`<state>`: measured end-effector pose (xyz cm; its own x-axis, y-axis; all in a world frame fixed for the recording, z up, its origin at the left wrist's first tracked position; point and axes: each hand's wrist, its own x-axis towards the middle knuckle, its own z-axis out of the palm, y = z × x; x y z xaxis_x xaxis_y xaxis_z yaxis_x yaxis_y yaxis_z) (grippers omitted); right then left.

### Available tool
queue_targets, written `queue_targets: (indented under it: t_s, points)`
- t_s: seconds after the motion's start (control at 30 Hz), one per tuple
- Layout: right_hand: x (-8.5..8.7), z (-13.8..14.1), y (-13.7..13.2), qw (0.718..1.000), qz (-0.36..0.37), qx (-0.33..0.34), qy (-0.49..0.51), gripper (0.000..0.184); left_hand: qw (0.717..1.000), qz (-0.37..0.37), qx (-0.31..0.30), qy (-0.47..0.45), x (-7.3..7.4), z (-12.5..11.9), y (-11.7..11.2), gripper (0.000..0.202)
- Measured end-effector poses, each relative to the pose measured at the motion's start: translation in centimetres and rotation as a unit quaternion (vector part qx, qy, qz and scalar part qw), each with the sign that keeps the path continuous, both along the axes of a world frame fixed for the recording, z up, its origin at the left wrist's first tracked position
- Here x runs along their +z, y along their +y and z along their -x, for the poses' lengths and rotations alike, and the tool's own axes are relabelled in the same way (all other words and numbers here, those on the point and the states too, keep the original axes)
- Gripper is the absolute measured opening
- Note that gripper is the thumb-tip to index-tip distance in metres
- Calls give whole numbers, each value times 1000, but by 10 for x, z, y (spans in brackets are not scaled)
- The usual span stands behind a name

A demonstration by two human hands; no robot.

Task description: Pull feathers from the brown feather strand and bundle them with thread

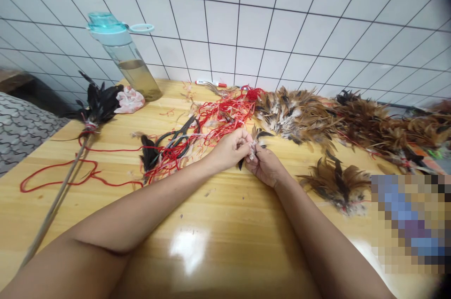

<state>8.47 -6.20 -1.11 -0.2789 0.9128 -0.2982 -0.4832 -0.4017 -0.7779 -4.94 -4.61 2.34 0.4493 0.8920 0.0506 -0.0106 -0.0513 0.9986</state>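
My left hand (pixel 230 148) and my right hand (pixel 265 166) meet at the middle of the wooden table (pixel 197 252). Both pinch a small bunch of feathers (pixel 255 141) by its whitish quill ends, fingers closed around it. Just beyond the hands lies a tangle of red string (pixel 214 120). A long heap of brown feathers (pixel 317 118) stretches to the right along the back of the table. A separate brown feather tuft (pixel 338 186) lies right of my right hand.
A thin stick with black feathers tied at its top (pixel 95 106) lies at the left, loose red string (pixel 63 179) beside it. A clear bottle with a teal lid (pixel 123 54) stands at the back left by a pink crumpled bag (pixel 129 99). Scissors (pixel 178 137) and a marker (pixel 210 83) lie nearby.
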Motion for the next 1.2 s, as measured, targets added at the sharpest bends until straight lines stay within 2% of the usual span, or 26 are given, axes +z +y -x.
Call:
queue_targets:
  t_s: [0.13,0.33,0.53,0.67,0.77,0.87,0.97,1.1,1.2]
  points:
    - [1,-1,0,1000,-3,7,3,38,999,42,-2,-29,1,2,2,18]
    - [2,-3,1,999,7,-2,48,31,995,79,-3,-55,-1,8,8,13]
    - [3,-6,2,998,13,1,57,25,990,121,-33,-71,-4,8,8,16]
    - [0,-3,1,1000,5,-9,23,27,987,136,-30,-78,-4,9,9,17]
    - [-5,-2,2,996,-32,-59,-62,30,986,146,-14,-79,-5,10,12,17]
    - [-7,-9,5,966,-131,-131,-179,27,986,152,-1,-63,-8,11,15,14]
    - [-5,-18,8,914,-240,-180,-275,22,987,155,-1,-43,-11,12,17,14]
    - [-4,-25,9,845,-342,-144,-385,26,988,150,-16,-21,-9,12,16,12]
    - [-5,-25,8,795,-406,-116,-436,17,990,140,-23,-5,-5,11,13,11]
